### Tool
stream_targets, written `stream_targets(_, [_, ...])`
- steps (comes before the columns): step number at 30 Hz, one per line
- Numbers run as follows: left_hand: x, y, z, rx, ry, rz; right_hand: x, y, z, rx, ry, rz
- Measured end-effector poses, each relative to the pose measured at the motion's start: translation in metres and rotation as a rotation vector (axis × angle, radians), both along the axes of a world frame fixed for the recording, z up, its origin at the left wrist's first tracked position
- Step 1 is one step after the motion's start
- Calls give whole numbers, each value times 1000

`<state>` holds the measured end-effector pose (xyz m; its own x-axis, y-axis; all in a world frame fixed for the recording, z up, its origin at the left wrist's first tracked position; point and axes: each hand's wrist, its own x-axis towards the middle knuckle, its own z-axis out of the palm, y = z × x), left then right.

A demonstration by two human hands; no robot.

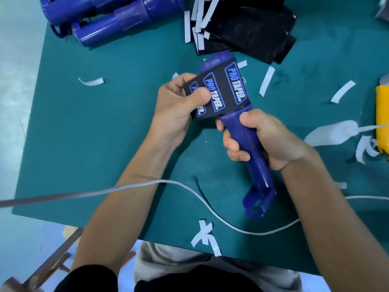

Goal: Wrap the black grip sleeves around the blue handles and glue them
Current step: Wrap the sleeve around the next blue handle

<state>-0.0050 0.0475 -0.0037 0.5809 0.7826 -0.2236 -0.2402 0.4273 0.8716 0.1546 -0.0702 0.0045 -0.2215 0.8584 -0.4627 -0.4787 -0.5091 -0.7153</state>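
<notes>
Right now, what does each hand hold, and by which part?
The right hand grips the blue handle around its shaft, below the black grip sleeve; the left hand pinches that sleeve's loose edge.

A black sleeve (pixel 90 280) ends near the left elbow; both forearms are bare. Light grey fabric (pixel 166 262) covers the lap.

Table: a green-matted flat tabletop (pixel 105 144) is carrying everything.
Far left: blue plastic tubular handles (pixel 109 20) are lying heaped together.
Far middle: flat black grip sleeves (pixel 252 28) are lying stacked.
Scattered: white paper strips (pixel 267 81) are lying across the mat.
Right edge: a yellow block (pixel 383 114) is sitting, partly cut off.
</notes>
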Motion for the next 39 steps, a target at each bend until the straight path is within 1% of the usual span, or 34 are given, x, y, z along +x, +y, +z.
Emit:
stream_targets(3, [0, 2, 2, 35, 66, 7, -2, -4, -13, -29, 80, -52])
stream_targets(9, [0, -1, 5, 56, 15, -20, 0, -8, -20, -45, 125, -89])
stream_targets(19, [1, -2, 4, 31, 31, -13, -1, -10, -18, -17, 149, -130])
stream_targets(23, [2, -4, 4, 47, 57, 13, -1, -11, -16, 5, 175, -116])
stream_targets(29, [7, -4, 1, 34, 97, -2, -2, -13, -16, 11, 218, -82])
stream_targets(31, [10, -6, 1, 6, 90, -15, -1, -14, -16, 2, 269, -40])
stream_targets(34, [16, -11, 0, -7, 43, -49, -2, -17, -13, 21, 427, 42])
stream_targets(37, [20, -21, 2, 63, 68, -70, -7, -18, -9, 49, 580, 95])
stream_targets(39, [22, -27, 2, 91, 102, -87, -11, -18, -7, 67, 611, 91])
